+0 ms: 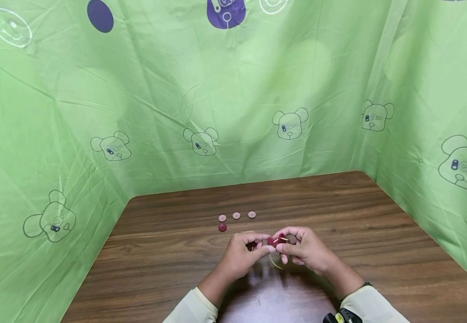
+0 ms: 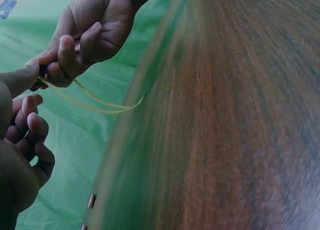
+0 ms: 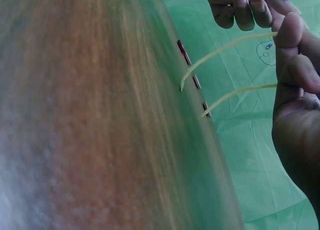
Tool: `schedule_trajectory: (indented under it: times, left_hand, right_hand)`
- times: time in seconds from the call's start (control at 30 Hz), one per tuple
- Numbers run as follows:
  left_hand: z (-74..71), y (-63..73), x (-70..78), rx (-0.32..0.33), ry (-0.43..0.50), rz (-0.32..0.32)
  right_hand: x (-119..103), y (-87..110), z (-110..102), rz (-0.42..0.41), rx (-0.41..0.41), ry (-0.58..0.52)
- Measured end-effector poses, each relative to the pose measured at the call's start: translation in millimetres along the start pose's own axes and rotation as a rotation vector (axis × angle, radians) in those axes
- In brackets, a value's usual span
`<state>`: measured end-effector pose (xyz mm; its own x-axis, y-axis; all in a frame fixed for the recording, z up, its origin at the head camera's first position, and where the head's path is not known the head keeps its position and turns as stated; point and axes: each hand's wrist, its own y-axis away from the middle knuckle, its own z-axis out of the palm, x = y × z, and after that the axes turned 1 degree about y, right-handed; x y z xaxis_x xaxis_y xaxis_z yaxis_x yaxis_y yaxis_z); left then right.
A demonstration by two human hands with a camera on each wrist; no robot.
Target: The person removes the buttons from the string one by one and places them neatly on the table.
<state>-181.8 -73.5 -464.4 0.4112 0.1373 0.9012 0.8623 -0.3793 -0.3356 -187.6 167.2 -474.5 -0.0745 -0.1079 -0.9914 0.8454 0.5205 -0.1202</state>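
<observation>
Four o'clock from pink buttons [image 1: 236,216] | strung buttons [image 1: 272,242]: seemingly light, rims best | left hand [image 1: 241,255], right hand [image 1: 312,249]: grip pinched them

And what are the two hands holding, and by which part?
The left hand and right hand pinch red buttons strung on a yellow cord, apparently by their edges; exact contact is hidden.

We saw a dark brown wood-grain table [image 1: 160,244], its far corners rounded, its streaks running mostly from side to side. A pale glare lay across its near part. A little left of its middle, we counted three pale pink buttons [image 1: 236,216], lying flat and apart in a slightly slanting row. Just in front of the leftmost lay one dark red button [image 1: 222,227].
</observation>
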Motion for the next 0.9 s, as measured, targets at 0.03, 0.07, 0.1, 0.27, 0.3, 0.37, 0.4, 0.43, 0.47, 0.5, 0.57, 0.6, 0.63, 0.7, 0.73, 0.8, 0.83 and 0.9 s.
schedule_trajectory:
  times: [0.03,0.07,0.1,0.27,0.3,0.37,0.4,0.43,0.47,0.5,0.57,0.6,0.63,0.7,0.73,0.8,0.83,0.9]
  left_hand:
    - [0.1,0.2,0.2,-0.001,-0.003,-0.001]
    - [0.1,0.4,0.3,0.0,-0.005,-0.003]
    - [0.1,0.7,0.3,-0.002,-0.005,-0.004]
    - [0.3,1.4,-1.4,-0.01,-0.002,0.006]
    - [0.2,1.5,-1.8,-0.012,0.0,0.013]
    - [-0.1,1.7,-2.6,-0.012,0.003,0.026]
    - [-0.4,1.7,-3.0,-0.011,0.003,0.033]
    - [-0.6,1.7,-3.6,-0.01,0.004,0.038]
    - [-0.9,1.6,-4.2,-0.008,0.003,0.04]
    - [-1.3,1.6,-4.6,-0.004,0.0,0.042]
    - [-2.0,1.0,-5.9,0.007,-0.006,0.053]
    - [-2.6,0.8,-6.1,0.013,-0.009,0.056]
    - [-3.2,0.6,-6.7,0.019,-0.013,0.06]
    - [-4.5,0.2,-7.7,0.031,-0.02,0.068]
    - [-5.2,0.0,-8.2,0.036,-0.022,0.071]
    - [-6.8,-0.2,-8.9,0.045,-0.024,0.072]
    - [-7.6,-0.4,-9.5,0.05,-0.026,0.074]
    - [-9.3,-0.7,-10.2,0.061,-0.028,0.074]
  right_hand:
    - [0.0,0.1,0.0,-0.001,-0.001,0.004]
    - [0.1,0.2,0.1,-0.002,-0.002,0.007]
    - [0.1,0.4,0.2,-0.003,-0.002,0.008]
    - [0.0,0.7,0.9,-0.007,-0.003,0.014]
    - [0.0,0.7,0.9,-0.006,-0.003,0.014]
    - [0.0,0.5,0.9,-0.005,-0.002,0.017]
    - [-0.1,0.4,0.9,-0.003,-0.001,0.014]
    - [-0.3,0.4,0.8,-0.001,0.0,0.01]
    - [-0.3,0.4,0.6,0.001,0.001,0.009]
    - [-0.5,0.4,0.4,0.002,0.004,0.007]
    - [-0.9,0.6,0.0,0.003,0.008,0.0]
    - [-1.1,0.8,-0.3,0.008,0.012,-0.007]
    - [-1.4,0.9,-0.3,0.013,0.017,-0.011]
    - [-1.8,1.1,-0.1,0.025,0.028,-0.025]
    - [-2.0,1.2,0.0,0.029,0.032,-0.032]
    - [-2.3,1.1,0.3,0.041,0.042,-0.049]
    - [-2.6,1.0,0.5,0.042,0.045,-0.057]
    - [-3.2,0.7,0.8,0.042,0.048,-0.071]
